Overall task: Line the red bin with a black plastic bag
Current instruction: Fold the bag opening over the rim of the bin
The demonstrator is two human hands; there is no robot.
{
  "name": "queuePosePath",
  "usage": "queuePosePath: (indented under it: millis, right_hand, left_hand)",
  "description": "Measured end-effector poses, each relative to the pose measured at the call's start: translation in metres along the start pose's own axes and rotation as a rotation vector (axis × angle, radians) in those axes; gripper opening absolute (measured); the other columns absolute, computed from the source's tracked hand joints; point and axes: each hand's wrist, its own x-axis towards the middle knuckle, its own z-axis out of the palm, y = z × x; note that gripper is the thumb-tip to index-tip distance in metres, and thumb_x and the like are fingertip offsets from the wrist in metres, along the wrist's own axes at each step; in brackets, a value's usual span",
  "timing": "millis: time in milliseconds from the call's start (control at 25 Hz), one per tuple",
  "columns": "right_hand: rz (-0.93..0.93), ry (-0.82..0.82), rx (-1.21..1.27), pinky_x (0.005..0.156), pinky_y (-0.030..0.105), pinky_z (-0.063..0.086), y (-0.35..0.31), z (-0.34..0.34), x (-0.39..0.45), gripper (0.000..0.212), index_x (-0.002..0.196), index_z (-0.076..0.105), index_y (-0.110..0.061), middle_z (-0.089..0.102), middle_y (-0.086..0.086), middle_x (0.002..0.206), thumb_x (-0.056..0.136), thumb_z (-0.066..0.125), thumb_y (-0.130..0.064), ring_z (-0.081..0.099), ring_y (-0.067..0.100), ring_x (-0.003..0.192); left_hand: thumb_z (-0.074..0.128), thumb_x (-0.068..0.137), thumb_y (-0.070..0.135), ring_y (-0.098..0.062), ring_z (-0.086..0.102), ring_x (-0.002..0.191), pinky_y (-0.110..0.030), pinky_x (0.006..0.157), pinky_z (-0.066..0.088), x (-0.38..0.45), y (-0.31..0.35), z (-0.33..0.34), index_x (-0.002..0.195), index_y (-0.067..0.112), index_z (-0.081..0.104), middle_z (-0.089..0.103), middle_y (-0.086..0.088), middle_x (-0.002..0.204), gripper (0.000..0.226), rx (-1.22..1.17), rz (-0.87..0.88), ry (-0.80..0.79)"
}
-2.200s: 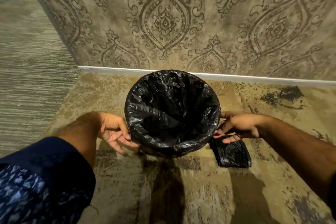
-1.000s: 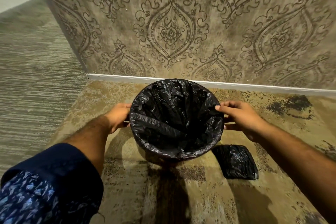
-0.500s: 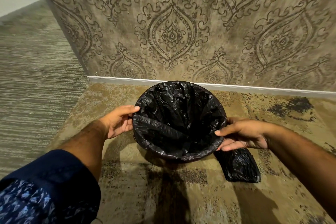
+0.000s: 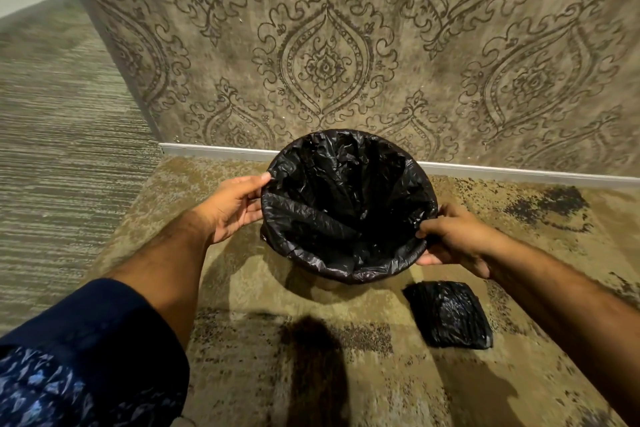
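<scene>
A round bin stands on the carpet near the wall, and a black plastic bag [image 4: 346, 204] covers its inside and is folded over its rim, so the red of the bin is hidden. My left hand [image 4: 232, 206] rests against the bin's left side, thumb tip on the bag at the rim. My right hand [image 4: 453, 236] pinches the bag's folded edge at the right rim, fingers under it.
A folded pack of black bags [image 4: 450, 315] lies on the carpet to the front right of the bin. A patterned wall [image 4: 325, 62] with a white baseboard [image 4: 214, 150] rises just behind the bin. Striped carpet [image 4: 62, 156] stretches to the left.
Both hands have stayed at the rim. The left thumb has moved up onto the bag's edge, and the right hand has closed on the folded edge at the right side.
</scene>
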Motion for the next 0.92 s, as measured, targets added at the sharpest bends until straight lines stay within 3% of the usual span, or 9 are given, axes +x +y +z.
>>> queuePosePath:
  millis: [80, 240, 360, 560, 760, 920]
  right_hand:
    - [-0.046, 0.053, 0.034, 0.048, 0.035, 0.065, -0.004, 0.004, 0.006, 0.032, 0.115, 0.048, -0.015, 0.074, 0.027, 0.110, 0.099, 0.064, 0.007, 0.081, 0.033, 0.063]
    - [-0.093, 0.138, 0.088, 0.054, 0.039, 0.068, -0.016, 0.019, 0.035, 0.039, 0.134, 0.046, -0.005, 0.073, 0.028, 0.115, 0.100, 0.063, 0.004, 0.082, 0.034, 0.069]
    - [-0.098, 0.178, 0.127, 0.056, 0.041, 0.068, -0.028, 0.030, 0.061, 0.034, 0.133, 0.052, 0.008, 0.073, 0.032, 0.117, 0.100, 0.060, 0.004, 0.081, 0.033, 0.065]
    - [-0.106, 0.221, 0.161, 0.043, 0.034, 0.062, -0.052, 0.045, 0.089, 0.029, 0.128, 0.059, 0.008, 0.073, 0.030, 0.115, 0.099, 0.058, 0.007, 0.077, 0.029, 0.058]
    - [-0.087, 0.225, 0.150, 0.040, 0.034, 0.061, -0.071, 0.047, 0.103, 0.029, 0.129, 0.053, 0.013, 0.068, 0.037, 0.126, 0.101, 0.057, 0.006, 0.074, 0.028, 0.047]
    - [-0.051, 0.201, 0.170, 0.043, 0.034, 0.063, -0.084, 0.044, 0.109, 0.029, 0.133, 0.052, 0.012, 0.068, 0.033, 0.128, 0.104, 0.054, 0.005, 0.074, 0.035, 0.072]
  left_hand:
    - [0.068, 0.096, 0.043, -0.013, 0.070, 0.081, -0.031, 0.078, 0.064, 0.004, 0.007, 0.001, 0.115, 0.015, 0.071, 0.073, -0.002, 0.096, 0.034, -0.021, 0.039, 0.035]
    - [0.064, 0.097, 0.050, -0.012, 0.077, 0.079, -0.031, 0.072, 0.066, 0.003, 0.008, -0.008, 0.109, 0.020, 0.071, 0.078, 0.004, 0.089, 0.033, 0.039, 0.047, 0.144]
    - [0.072, 0.094, 0.046, -0.011, 0.077, 0.078, -0.032, 0.071, 0.065, 0.000, -0.002, -0.015, 0.107, 0.021, 0.073, 0.079, 0.005, 0.088, 0.028, 0.094, 0.028, 0.201]
    - [0.077, 0.092, 0.034, -0.011, 0.077, 0.079, -0.035, 0.080, 0.064, 0.001, -0.010, -0.018, 0.101, 0.023, 0.076, 0.080, 0.001, 0.096, 0.015, 0.129, 0.012, 0.170]
    - [0.077, 0.093, 0.029, -0.011, 0.078, 0.082, -0.031, 0.073, 0.064, 0.006, -0.014, -0.014, 0.105, 0.021, 0.077, 0.082, 0.001, 0.099, 0.014, 0.158, -0.007, 0.160]
    - [0.078, 0.091, 0.028, -0.013, 0.078, 0.087, -0.032, 0.077, 0.064, 0.006, -0.018, -0.015, 0.110, 0.020, 0.077, 0.082, -0.002, 0.106, 0.020, 0.201, -0.029, 0.153]
